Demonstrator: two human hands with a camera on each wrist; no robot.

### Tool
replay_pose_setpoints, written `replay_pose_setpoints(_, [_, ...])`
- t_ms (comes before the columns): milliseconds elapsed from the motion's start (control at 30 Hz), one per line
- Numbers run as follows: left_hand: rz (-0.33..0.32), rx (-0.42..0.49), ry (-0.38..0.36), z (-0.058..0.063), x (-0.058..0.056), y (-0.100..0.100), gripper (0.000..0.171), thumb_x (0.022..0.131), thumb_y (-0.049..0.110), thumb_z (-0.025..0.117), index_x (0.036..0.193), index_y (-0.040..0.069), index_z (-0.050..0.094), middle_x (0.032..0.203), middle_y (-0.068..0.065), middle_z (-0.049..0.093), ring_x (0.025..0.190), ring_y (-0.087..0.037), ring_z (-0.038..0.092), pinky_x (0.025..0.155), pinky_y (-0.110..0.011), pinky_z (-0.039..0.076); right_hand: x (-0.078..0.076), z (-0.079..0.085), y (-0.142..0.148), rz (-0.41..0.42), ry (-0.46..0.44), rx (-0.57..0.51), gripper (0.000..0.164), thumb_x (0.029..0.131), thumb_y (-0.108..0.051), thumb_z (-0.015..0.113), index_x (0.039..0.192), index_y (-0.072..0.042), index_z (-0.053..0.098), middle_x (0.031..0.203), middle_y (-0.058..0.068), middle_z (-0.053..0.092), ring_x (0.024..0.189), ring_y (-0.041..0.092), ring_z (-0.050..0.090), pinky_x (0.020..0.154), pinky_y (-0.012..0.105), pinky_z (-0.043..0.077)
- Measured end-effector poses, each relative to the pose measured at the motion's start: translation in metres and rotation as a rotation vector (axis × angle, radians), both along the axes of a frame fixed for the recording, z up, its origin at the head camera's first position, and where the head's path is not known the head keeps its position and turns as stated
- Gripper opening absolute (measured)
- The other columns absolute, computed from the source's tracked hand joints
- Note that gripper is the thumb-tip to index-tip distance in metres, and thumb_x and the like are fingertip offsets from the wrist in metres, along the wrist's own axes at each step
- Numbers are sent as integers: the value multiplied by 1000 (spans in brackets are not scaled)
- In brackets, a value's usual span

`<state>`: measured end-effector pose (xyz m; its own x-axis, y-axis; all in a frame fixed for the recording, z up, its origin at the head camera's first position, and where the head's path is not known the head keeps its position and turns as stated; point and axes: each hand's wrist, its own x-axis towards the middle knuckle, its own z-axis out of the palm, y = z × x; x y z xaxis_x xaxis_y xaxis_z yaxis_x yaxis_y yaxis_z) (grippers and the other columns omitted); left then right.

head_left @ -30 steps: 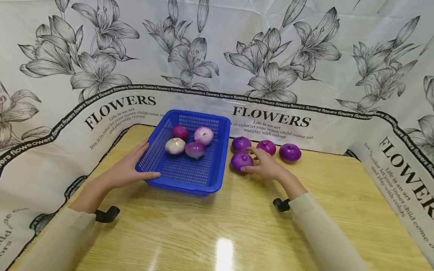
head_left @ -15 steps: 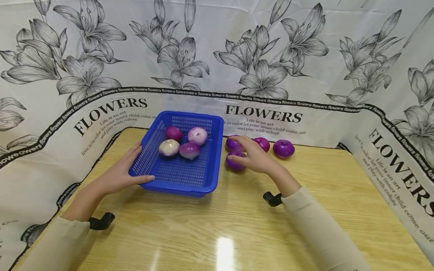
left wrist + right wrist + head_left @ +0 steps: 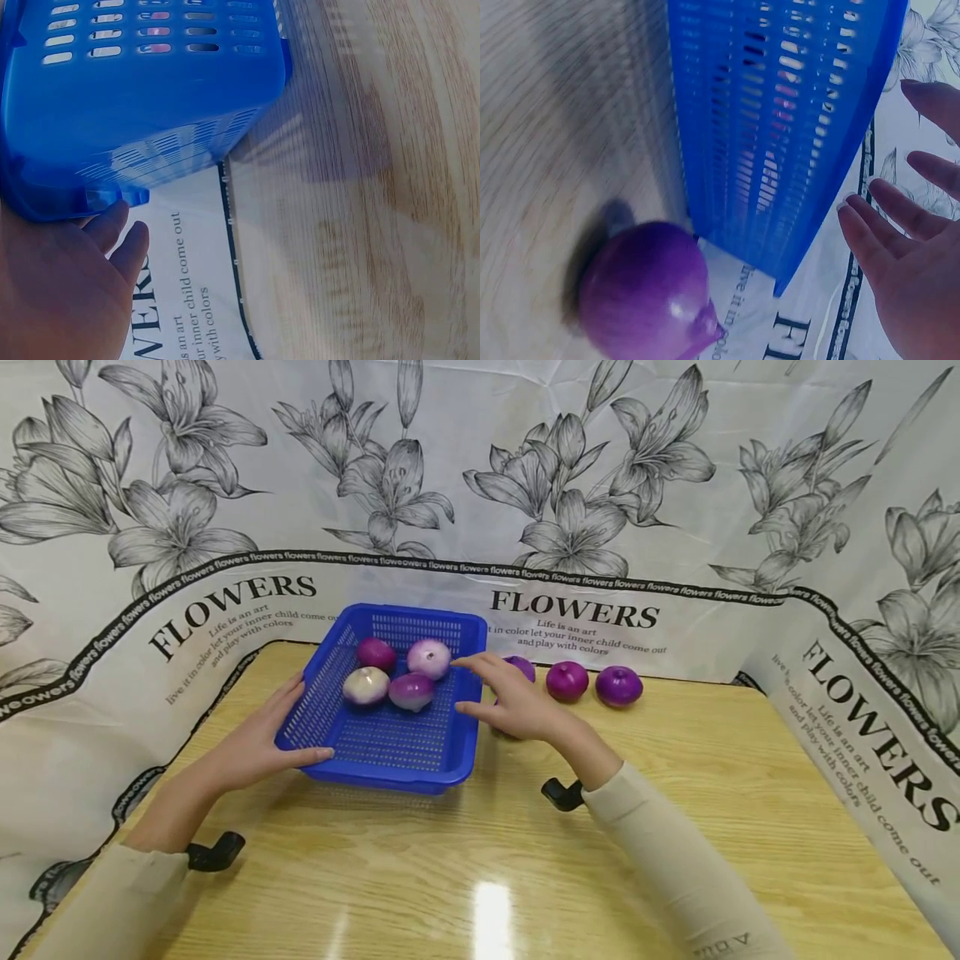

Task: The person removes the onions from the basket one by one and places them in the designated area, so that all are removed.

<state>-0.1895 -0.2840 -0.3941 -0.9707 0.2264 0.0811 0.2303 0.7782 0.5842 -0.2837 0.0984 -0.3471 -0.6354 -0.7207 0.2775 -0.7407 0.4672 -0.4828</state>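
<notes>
A blue plastic basket (image 3: 382, 753) with slotted walls holds several purple and whitish onions, among them a pale one (image 3: 366, 685) and a purple one (image 3: 411, 691). At its near left corner my left hand (image 3: 247, 743) holds the rim, thumb over the edge and fingers along the outer left wall. My right hand (image 3: 517, 703) reaches over the right rim, fingers spread and nothing in them. Beneath that hand, a purple onion (image 3: 645, 292) lies on the table beside the basket in the right wrist view; in the head view the hand mostly covers it.
Right of the basket on the wooden table (image 3: 675, 793) lie more purple onions: one partly hidden behind the right hand, a middle one (image 3: 567, 681) and a right one (image 3: 618, 686). A flower-printed cloth (image 3: 577, 618) lines the back and sides.
My right hand has left the loose onions and moved left to the basket's right rim, without an onion. The left hand stays at the basket; the whole head view has shifted slightly.
</notes>
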Motion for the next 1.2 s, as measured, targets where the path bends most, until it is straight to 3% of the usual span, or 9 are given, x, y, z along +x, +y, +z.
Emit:
replay_pose_setpoints(333, [2, 9, 4, 1, 1, -1, 118, 86, 55, 76, 165, 9, 1, 172, -13, -2, 155, -46, 6, 116, -74, 16, -7, -3, -38, 5, -23, 78, 65, 97, -33, 72, 152, -10, 47, 147, 13, 49, 137, 26, 49, 116, 42, 39])
replay_pose_setpoints(533, [-1, 14, -1, 1, 1, -1, 118, 86, 55, 76, 165, 9, 1, 172, -12, -2, 155, -45, 6, 116, -73, 16, -16, -9, -59, -48, 1, 179, 70, 95, -40, 73, 152, -11, 47, 147, 13, 51, 134, 25, 51, 112, 44, 43])
replay_pose_setpoints(733, [-2, 11, 0, -2, -1, -1, 118, 86, 56, 76, 165, 8, 2, 172, -13, -1, 155, -45, 6, 116, -73, 17, -22, -13, -79, -132, 21, 310, 67, 95, -49, 69, 151, -21, 47, 145, 7, 52, 128, 25, 56, 100, 55, 50])
replay_pose_setpoints(933, [-6, 14, 3, -4, -3, 0, 118, 86, 56, 76, 165, 6, 4, 172, -12, -1, 156, -45, 6, 117, -73, 17, -27, -15, -93, -192, 16, 393, 69, 96, -49, 68, 154, -21, 45, 148, 9, 50, 132, 24, 53, 104, 57, 46])
replay_pose_setpoints(1200, [-1, 22, 1, -4, -2, -1, 119, 86, 55, 77, 165, 9, 1, 172, -12, -1, 155, -46, 7, 116, -73, 17, -32, -18, -103, -163, -11, 447, 69, 95, -44, 71, 154, -18, 47, 152, 11, 47, 137, 27, 50, 109, 55, 44])
